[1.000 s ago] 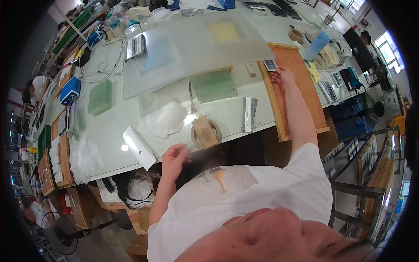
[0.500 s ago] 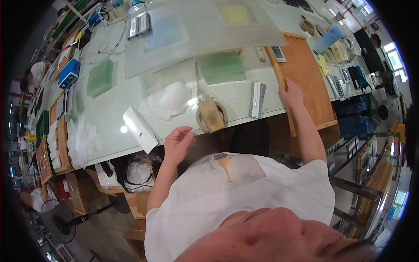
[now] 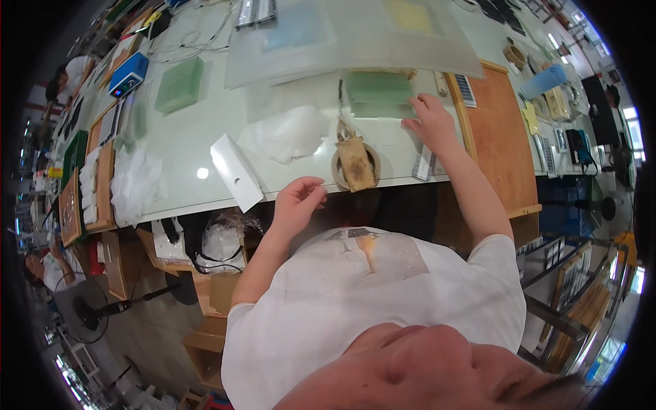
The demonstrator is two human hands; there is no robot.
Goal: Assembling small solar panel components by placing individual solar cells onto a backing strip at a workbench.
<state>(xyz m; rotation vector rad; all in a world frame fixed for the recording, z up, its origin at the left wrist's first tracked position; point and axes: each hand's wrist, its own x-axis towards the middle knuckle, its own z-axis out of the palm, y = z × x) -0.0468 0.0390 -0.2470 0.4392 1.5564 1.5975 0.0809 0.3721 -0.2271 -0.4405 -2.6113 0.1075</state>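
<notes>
My right hand [image 3: 432, 124] reaches over the table, thumb and fingers apart, at the right edge of a stack of greenish glass plates [image 3: 378, 94]. Whether its fingertips touch the stack I cannot tell. Under that wrist lies a grey-and-white strip [image 3: 424, 164], partly covered. My left hand [image 3: 297, 203] hovers by the table's front edge, fingers loosely curled, with nothing visible in it. Near it are a white folded piece with a hole [image 3: 236, 172] and a worn tan block [image 3: 356, 164] resting on a tape roll [image 3: 337, 169]. Crumpled white sheeting [image 3: 290, 133] lies behind.
A large translucent panel [image 3: 355, 61] spans the back above the table. On the right lies a wooden board [image 3: 495, 130] with raised edges; beyond it stands a blue bottle [image 3: 543, 82]. Leftward are another greenish plate stack [image 3: 179, 85] and a blue box [image 3: 128, 75].
My right hand has left the wooden board's edge and moved left and away from me to the glass stack. The left hand stays near the table edge, and the whole view has shifted slightly.
</notes>
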